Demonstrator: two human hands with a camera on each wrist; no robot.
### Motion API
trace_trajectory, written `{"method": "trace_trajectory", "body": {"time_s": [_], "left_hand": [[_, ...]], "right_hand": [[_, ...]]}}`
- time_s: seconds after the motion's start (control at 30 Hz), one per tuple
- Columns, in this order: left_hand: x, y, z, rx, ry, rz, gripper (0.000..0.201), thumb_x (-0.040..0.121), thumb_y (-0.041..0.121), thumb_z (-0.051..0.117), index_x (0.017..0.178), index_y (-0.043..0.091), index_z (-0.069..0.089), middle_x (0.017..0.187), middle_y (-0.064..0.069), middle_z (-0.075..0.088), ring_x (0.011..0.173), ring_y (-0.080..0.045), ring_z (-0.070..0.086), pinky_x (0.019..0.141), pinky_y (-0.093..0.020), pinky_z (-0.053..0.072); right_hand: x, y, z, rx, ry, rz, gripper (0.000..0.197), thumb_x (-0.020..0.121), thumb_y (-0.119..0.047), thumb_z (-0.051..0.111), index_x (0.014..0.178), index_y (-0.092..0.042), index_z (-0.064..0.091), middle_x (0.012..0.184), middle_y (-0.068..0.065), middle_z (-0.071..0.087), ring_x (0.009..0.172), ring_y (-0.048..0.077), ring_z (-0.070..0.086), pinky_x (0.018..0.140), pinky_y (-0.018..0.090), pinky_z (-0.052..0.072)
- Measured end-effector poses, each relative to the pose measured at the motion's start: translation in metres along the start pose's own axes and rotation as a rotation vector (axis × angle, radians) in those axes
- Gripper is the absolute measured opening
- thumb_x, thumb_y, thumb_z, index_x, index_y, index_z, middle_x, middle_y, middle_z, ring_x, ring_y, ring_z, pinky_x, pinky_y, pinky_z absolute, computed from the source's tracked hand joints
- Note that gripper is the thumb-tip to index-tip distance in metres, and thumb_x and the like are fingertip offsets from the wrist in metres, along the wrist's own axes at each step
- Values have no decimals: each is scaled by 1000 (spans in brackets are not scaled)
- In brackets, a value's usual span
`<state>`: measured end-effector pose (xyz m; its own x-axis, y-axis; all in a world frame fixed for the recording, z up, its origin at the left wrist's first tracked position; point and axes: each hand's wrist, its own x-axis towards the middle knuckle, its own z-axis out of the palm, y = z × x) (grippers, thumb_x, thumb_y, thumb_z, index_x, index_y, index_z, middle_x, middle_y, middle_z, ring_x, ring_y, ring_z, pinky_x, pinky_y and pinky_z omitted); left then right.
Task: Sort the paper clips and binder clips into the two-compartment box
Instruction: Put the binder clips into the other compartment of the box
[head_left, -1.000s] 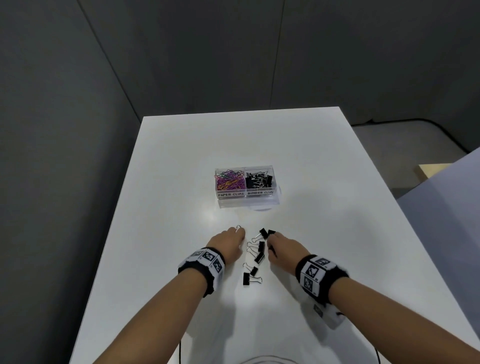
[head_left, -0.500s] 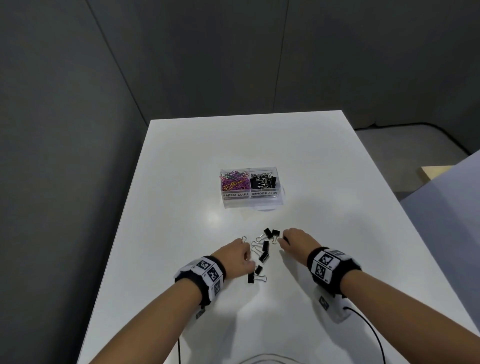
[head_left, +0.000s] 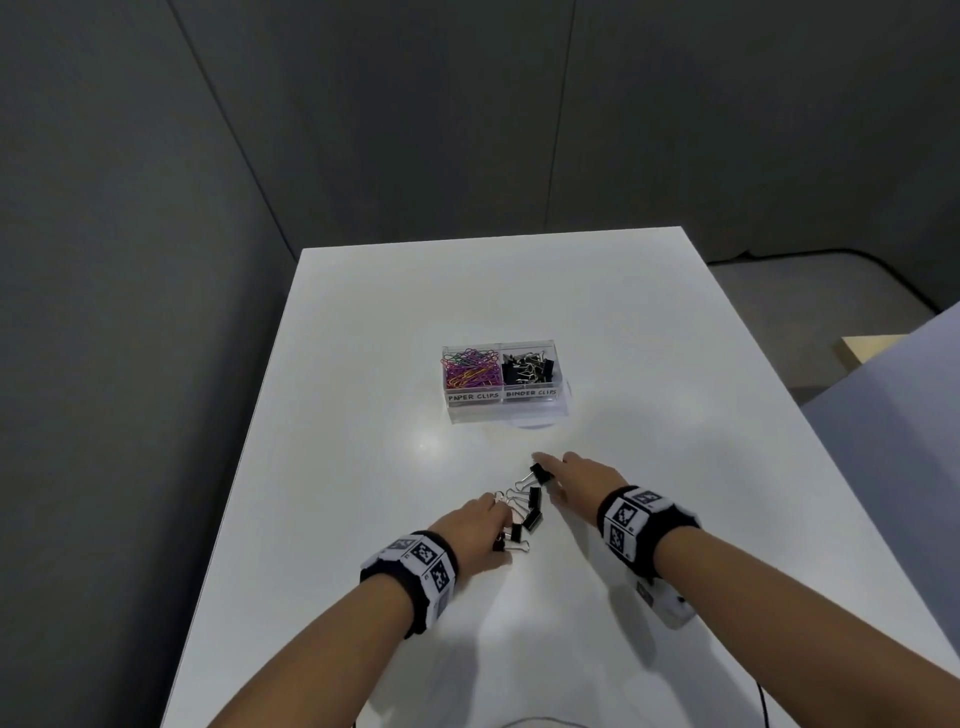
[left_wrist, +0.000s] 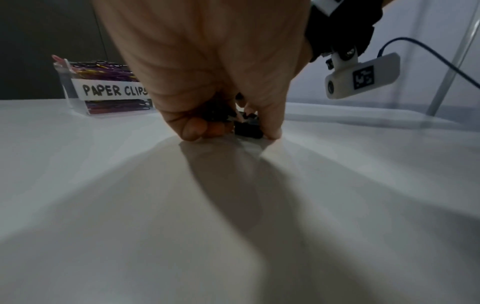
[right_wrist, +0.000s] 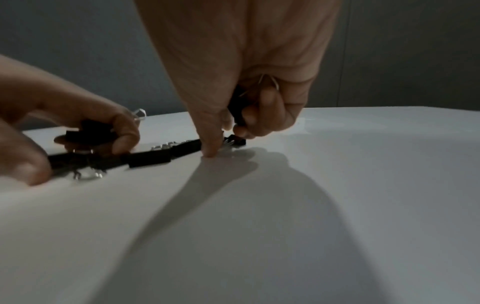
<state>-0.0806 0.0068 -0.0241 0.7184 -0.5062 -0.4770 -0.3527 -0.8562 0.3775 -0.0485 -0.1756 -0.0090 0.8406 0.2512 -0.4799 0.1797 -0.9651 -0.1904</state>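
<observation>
A clear two-compartment box (head_left: 503, 410) stands mid-table, with coloured paper clips (head_left: 470, 368) in its left half and black binder clips (head_left: 530, 368) in its right half. Several loose binder clips (head_left: 530, 512) lie in a line between my hands. My left hand (head_left: 501, 535) curls over the nearest ones, gripping black binder clips (left_wrist: 217, 115) in its fingers. My right hand (head_left: 545, 470) is at the far end of the line and holds a binder clip (right_wrist: 236, 107) in its curled fingers, while its thumb (right_wrist: 210, 151) touches the table beside another clip (right_wrist: 236, 142).
The white table (head_left: 363, 467) is bounded by dark walls on the left and at the back. Its right edge drops to the floor. The right wrist camera (left_wrist: 361, 78) and its cable hang close over the table.
My left hand has drawn back toward me onto the nearest binder clips. My right hand has slid forward to the farthest clip in the line.
</observation>
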Motion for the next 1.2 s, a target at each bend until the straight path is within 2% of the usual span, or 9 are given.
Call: {"method": "trace_trajectory", "body": {"time_s": [0.13, 0.3, 0.47, 0.63, 0.8, 0.97, 1.07, 1.13, 1.2], "left_hand": [[3, -9, -2, -1, 29, -10, 33, 86, 24, 58, 111, 5, 50, 121, -12, 45, 108, -30, 52, 90, -38, 47], [6, -12, -1, 96, 41, 7, 31, 90, 15, 44, 119, 3, 47, 124, -14, 44, 108, -32, 51, 86, -40, 46], [10, -11, -4, 120, 122, -68, 31, 93, 11, 37, 121, 4, 47, 124, -15, 48, 105, -33, 55, 82, -39, 45], [16, -21, -16, -20, 133, -172, 28, 94, 16, 42, 117, 2, 50, 123, -15, 48, 102, -34, 58, 87, -38, 47], [19, -25, -20, -164, 128, -200, 23, 92, 15, 42, 109, 4, 52, 114, -14, 60, 94, -26, 58, 83, -33, 46], [21, -25, -26, -222, 149, -177, 24, 94, 14, 41, 110, 7, 57, 109, -12, 66, 95, -28, 63, 84, -30, 47], [21, -22, -34, -281, 167, -177, 20, 96, 16, 45, 105, 3, 57, 94, -11, 68, 92, -27, 69, 83, -31, 49], [23, -17, -38, -294, 163, -164, 20, 96, 19, 50, 105, 2, 57, 94, -11, 68, 93, -27, 68, 84, -31, 49], [26, -10, -40, -266, 109, -138, 24, 95, 23, 53, 109, 4, 56, 101, -14, 70, 96, -27, 67, 85, -30, 48]], "right_hand": [[6, 1, -1, 19, 2, 12, 34, 95, -23, 46, 125, -9, 43, 121, 15, 49, 103, 33, 57, 82, 38, 46], [10, 13, 1, 128, 11, 63, 30, 92, -25, 53, 113, -5, 48, 119, 14, 45, 87, 28, 54, 74, 33, 41], [10, 20, -2, 190, 77, 58, 34, 92, -20, 52, 124, -11, 43, 126, 10, 46, 105, 29, 58, 82, 34, 45], [11, 29, -6, 179, 61, 135, 37, 91, -26, 52, 124, -13, 44, 121, 12, 44, 101, 32, 57, 80, 35, 44], [10, 30, -3, 214, 53, 165, 23, 94, -24, 48, 109, -7, 46, 114, 12, 47, 88, 30, 55, 73, 31, 39], [9, 35, -3, 265, 47, 171, 13, 89, -15, 47, 86, -15, 35, 91, 6, 48, 77, 22, 45, 68, 29, 34], [10, 33, -10, 277, 48, 182, 5, 93, -14, 40, 98, -15, 38, 88, 10, 54, 75, 24, 47, 67, 30, 36], [13, 29, -15, 270, 58, 194, 20, 98, -19, 34, 115, -16, 43, 101, 12, 62, 84, 27, 54, 74, 32, 40], [16, 21, -18, 236, 60, 184, 27, 100, -23, 30, 119, -13, 47, 114, 11, 63, 98, 29, 58, 81, 34, 42]]}}
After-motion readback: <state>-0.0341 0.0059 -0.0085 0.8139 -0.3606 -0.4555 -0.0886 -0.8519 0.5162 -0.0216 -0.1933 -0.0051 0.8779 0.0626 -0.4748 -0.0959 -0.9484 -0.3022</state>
